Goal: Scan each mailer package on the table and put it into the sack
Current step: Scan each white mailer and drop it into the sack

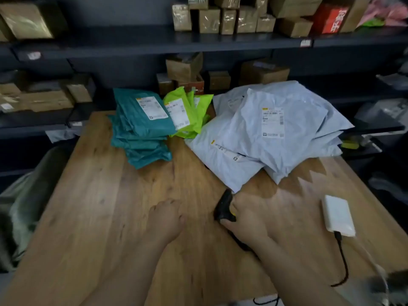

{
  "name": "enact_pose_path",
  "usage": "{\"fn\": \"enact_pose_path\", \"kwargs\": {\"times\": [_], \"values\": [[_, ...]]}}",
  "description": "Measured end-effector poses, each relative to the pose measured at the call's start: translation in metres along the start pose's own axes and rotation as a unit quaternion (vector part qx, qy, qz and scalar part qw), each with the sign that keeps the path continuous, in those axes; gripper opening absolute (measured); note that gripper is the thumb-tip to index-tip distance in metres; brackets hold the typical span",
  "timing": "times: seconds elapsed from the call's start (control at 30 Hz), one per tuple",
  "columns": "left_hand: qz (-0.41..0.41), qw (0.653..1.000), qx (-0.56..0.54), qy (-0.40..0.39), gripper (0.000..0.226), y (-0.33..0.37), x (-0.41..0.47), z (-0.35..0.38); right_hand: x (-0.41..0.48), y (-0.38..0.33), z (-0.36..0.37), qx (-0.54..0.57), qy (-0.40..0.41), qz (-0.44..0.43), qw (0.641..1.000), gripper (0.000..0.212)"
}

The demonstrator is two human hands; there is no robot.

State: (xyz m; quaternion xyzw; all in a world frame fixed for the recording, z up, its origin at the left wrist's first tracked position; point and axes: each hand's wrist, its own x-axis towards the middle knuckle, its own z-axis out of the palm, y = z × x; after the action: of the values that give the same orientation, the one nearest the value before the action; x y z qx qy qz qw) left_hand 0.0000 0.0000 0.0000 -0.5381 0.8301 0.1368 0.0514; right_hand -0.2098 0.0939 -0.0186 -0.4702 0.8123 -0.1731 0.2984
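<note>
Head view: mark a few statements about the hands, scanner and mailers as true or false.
1. The right hand grips the black-and-yellow handheld scanner. True.
2. The stack of teal plastic mailers lies right of the pale grey plastic mailers. False: it lies left of them.
3. The left hand holds a mailer. False: it holds nothing.
4. A white rectangular power bank lies on the wooden table, right of the right hand. True.
</note>
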Motion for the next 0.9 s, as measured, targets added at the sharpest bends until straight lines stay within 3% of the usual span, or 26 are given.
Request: {"fn": "enact_pose_path", "kwargs": {"times": [0.1, 0.37, 0.5, 0.7, 0.9], "values": [[-0.014, 0.999, 0.001, -0.036, 0.046, -0.003, 0.004, 0.020, 0.002, 0.003, 0.021, 0.070, 0.002, 0.028, 0.997, 0.033], [-0.015, 0.998, 0.006, -0.066, 0.051, -0.006, 0.010, 0.042, 0.002, 0.011, 0.006, 0.091, 0.030, -0.012, 0.995, 0.026], [0.001, 0.998, 0.015, -0.063, 0.049, 0.004, 0.021, 0.034, 0.000, 0.006, -0.049, 0.116, 0.063, -0.055, 0.990, 0.014], [0.050, 0.996, -0.078, -0.018, 0.033, 0.058, 0.066, -0.001, 0.016, 0.002, -0.168, 0.113, 0.128, -0.079, 0.982, 0.011], [0.047, 0.972, -0.228, 0.029, 0.065, 0.141, 0.145, -0.050, 0.060, 0.015, -0.256, 0.175, 0.165, -0.042, 0.970, 0.013]]}}
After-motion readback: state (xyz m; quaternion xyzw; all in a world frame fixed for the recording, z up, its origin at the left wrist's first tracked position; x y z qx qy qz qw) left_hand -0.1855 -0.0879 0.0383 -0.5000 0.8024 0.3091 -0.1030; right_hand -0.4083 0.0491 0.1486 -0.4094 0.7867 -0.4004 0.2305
